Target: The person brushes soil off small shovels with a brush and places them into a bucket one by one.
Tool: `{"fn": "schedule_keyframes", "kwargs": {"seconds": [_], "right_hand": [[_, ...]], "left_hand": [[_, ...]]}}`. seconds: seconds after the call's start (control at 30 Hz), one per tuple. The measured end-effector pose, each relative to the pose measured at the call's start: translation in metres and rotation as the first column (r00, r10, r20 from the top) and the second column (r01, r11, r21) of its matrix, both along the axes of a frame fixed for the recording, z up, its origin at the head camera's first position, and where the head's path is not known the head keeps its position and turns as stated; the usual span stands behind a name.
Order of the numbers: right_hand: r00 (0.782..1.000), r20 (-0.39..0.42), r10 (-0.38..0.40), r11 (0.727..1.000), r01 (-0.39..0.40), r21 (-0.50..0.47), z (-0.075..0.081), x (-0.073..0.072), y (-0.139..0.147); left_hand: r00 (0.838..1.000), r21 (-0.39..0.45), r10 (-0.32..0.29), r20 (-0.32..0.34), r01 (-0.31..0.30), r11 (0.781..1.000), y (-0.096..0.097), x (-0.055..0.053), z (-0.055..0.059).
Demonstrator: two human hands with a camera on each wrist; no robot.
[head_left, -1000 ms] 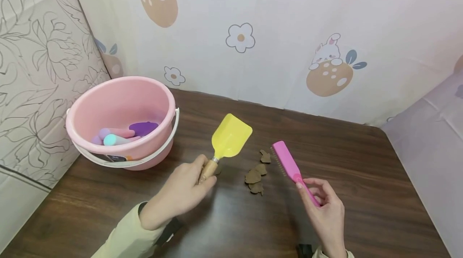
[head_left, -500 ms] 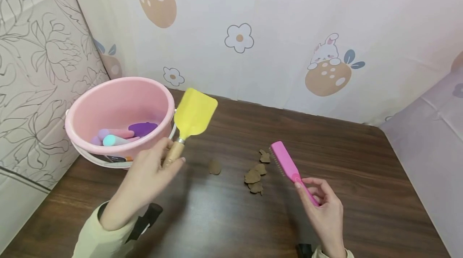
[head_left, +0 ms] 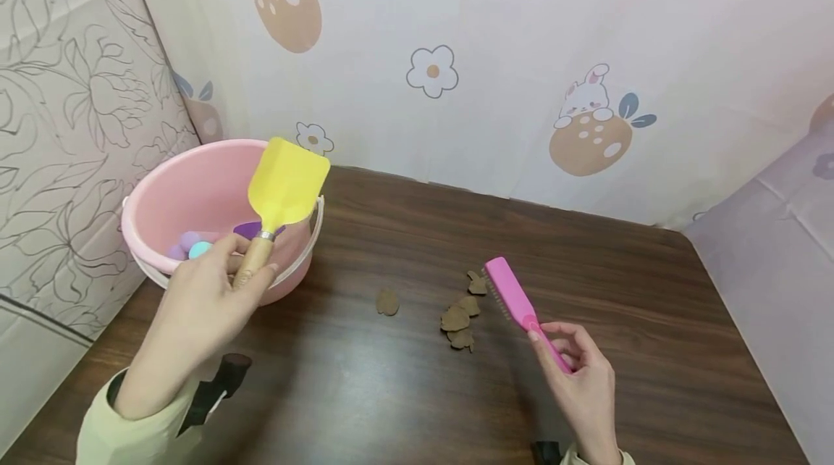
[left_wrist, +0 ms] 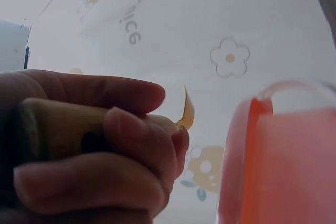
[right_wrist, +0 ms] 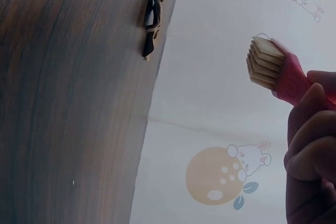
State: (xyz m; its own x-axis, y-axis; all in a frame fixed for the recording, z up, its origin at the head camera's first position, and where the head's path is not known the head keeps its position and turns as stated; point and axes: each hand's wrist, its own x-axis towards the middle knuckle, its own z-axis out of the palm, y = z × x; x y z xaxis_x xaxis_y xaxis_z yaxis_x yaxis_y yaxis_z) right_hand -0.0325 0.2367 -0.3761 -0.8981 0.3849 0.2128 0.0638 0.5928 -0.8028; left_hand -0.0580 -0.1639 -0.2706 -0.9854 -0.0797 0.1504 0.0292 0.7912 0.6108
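My left hand (head_left: pixel 208 295) grips the wooden handle of a yellow toy shovel (head_left: pixel 289 182), its blade raised in front of the pink bucket (head_left: pixel 189 161). In the left wrist view the fingers (left_wrist: pixel 131 129) wrap the handle, and the bucket wall (left_wrist: pixel 299 166) stands close by. My right hand (head_left: pixel 580 378) holds a pink brush (head_left: pixel 511 291) by its handle, above the table. Pale bristles show on the brush (right_wrist: pixel 268 61) in the right wrist view. Between the hands lie several flat brown pieces (head_left: pixel 456 318), partly overlapping, and a single brown piece (head_left: pixel 387 302) further left.
Inside the bucket are purple, lilac and turquoise items (head_left: pixel 198 249), partly hidden by my left hand. The bucket's white handle (head_left: pixel 319 222) hangs down its side. Patterned cloth (head_left: pixel 495 110) borders the dark wooden table (head_left: pixel 391 392) at the back and sides.
My left hand has carried the yellow shovel leftward from beside the brown pieces to the bucket. The single brown piece is now uncovered. My right hand and the brush have barely moved.
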Motion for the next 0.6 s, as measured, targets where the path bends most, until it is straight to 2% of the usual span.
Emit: {"fn": "schedule_keyframes", "kwargs": {"seconds": [0.17, 0.3, 0.47, 0.6], "right_hand": [[1.000, -0.013, 0.003, 1.000, -0.003, -0.010, -0.002, 0.001, -0.001], [1.000, -0.017, 0.009, 1.000, -0.009, -0.014, -0.004, 0.000, -0.001], [1.000, -0.022, 0.012, 1.000, -0.013, -0.015, -0.005, 0.000, -0.001], [1.000, -0.018, 0.017, 1.000, -0.017, -0.018, -0.005, 0.001, -0.003]], "left_hand": [[0.999, -0.052, 0.047, -0.017, -0.047, 0.998, -0.015, 0.000, 0.006], [0.998, -0.090, 0.050, -0.032, -0.053, 0.995, -0.026, -0.002, 0.013], [0.998, -0.174, 0.004, -0.058, -0.014, 0.985, -0.042, -0.005, 0.020], [0.998, -0.219, -0.056, -0.009, 0.052, 0.974, -0.052, -0.010, 0.025]]}}
